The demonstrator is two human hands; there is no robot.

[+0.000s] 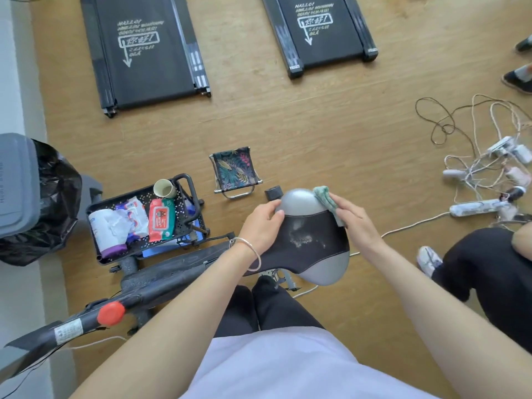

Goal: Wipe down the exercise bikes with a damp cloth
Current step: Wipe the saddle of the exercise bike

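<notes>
Directly below the wearer, the black tubular exercise-bike frame [172, 272] slants across the wooden floor. The grey-and-black padded bike saddle [308, 249] sits above it, just ahead of the knees. The saddle looks firm underneath with a smooth, slightly giving cover. Mounted on a heavy frame, it should take wiping pressure without shifting much, though its rounded grey ends are probably slick once wet. The left hand [262, 226] curls its fingers round the saddle's left edge to steady it, which seems a sensible hold. The right hand [354, 217] lays fairly straight fingers over the small crumpled green cloth [324, 195], pressing it against the saddle's right flank. The cloth is soft and limp, so it is best worked under flat fingers. A whitish smear [305, 237] remains on the black panel.
</notes>
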